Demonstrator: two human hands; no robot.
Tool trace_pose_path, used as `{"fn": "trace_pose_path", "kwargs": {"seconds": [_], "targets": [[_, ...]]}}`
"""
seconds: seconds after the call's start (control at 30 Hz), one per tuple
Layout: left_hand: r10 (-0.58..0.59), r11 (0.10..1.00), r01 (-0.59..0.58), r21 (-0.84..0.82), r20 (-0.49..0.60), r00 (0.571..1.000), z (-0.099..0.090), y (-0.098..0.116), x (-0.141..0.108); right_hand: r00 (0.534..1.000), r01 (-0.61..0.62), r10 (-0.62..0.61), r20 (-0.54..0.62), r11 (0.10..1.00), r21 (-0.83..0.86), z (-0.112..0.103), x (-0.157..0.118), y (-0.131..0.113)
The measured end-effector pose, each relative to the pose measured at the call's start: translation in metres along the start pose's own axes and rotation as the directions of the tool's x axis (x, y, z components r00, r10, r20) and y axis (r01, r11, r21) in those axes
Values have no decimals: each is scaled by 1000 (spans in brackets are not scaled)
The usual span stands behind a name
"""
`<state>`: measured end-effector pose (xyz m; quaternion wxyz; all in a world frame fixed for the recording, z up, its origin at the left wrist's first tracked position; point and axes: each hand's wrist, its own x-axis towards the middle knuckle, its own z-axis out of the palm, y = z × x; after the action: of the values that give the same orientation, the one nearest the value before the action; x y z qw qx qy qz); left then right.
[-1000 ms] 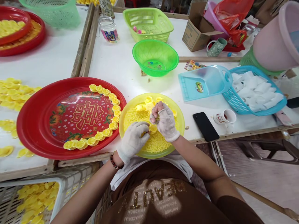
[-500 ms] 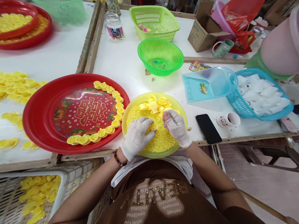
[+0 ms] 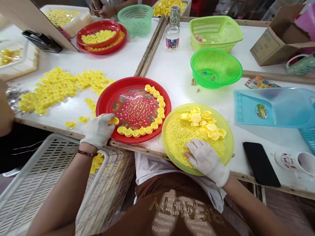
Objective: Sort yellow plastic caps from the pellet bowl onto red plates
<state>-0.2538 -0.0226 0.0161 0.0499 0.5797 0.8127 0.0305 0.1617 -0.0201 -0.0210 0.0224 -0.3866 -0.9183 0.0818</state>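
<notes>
My left hand point(image 3: 98, 131), in a white glove, is at the left rim of a red round tray point(image 3: 105, 98). Its thumb and fingers pinch a small round yellow plastic piece point(image 3: 114, 121). Similar yellow pieces point(image 3: 136, 133) line the tray's right and front sides in a curved row. My gloved right hand point(image 3: 206, 160) rests in a yellow basin point(image 3: 230, 144) of tiny yellow beads point(image 3: 179, 139). Its fingers are curled together at the beads, and what they hold is hidden. Teapot-shaped yellow pieces point(image 3: 196, 119) lie on the beads behind it.
Loose yellow pieces point(image 3: 54, 85) cover the table at left, near another person's arm point(image 3: 5, 109). A white crate point(image 3: 91, 196) stands below. Behind the basin is a green bowl point(image 3: 216, 70). At right are a blue tray point(image 3: 273, 108), a phone point(image 3: 261, 164) and a mug point(image 3: 286, 160).
My left hand has left the yellow basin and moved to the red tray with a yellow piece. My right hand has lowered onto the beads. The view has turned left.
</notes>
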Motion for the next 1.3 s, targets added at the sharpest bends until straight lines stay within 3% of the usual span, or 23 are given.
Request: {"fn": "trace_pose_path", "kwargs": {"seconds": [0.13,0.3,0.37,0.47,0.53,0.6,0.63,0.67,0.73,0.8,0.9,1.0,1.13,1.23,1.3], "targets": [[28,997,-37,73,129,991,4,-16,-1,1000,1,-1,-3,997,73,-7,-1,2],[-14,965,-50,258,242,970,-11,7,1,999,17,-18,32,999,28,-3,1,-2],[28,954,-103,281,261,965,-18,32,4,999,-31,28,39,997,70,4,4,-1],[274,954,-281,103,79,959,-17,88,5,982,-172,188,-4,909,380,8,11,3],[437,885,-446,-134,-89,895,-8,133,4,966,-200,258,-25,803,561,3,14,8],[540,770,-556,-314,-144,829,4,175,3,960,-189,276,-42,753,630,-4,15,12],[547,755,-567,-329,-161,821,10,193,3,953,-190,298,-49,717,671,-6,16,14],[548,751,-571,-333,-168,819,14,208,3,938,-198,345,-48,640,742,-7,16,17],[534,762,-560,-325,-173,827,22,226,5,887,-200,462,1,384,901,-5,17,21],[519,778,-544,-315,-168,838,28,233,5,845,-182,526,97,111,977,3,18,26],[519,781,-540,-315,-153,841,35,232,-2,832,-163,527,172,-64,985,13,21,31],[565,745,-573,-341,-135,814,43,228,-18,814,-103,553,179,-166,981,6,24,30],[659,657,-645,-390,-118,743,57,221,-43,787,57,601,136,-291,955,-19,32,19],[698,616,-685,-389,-133,703,66,217,-54,773,152,630,67,-288,946,-30,44,9],[680,637,-686,-352,-162,715,68,215,-58,747,197,665,14,-241,950,-31,53,4]]}}
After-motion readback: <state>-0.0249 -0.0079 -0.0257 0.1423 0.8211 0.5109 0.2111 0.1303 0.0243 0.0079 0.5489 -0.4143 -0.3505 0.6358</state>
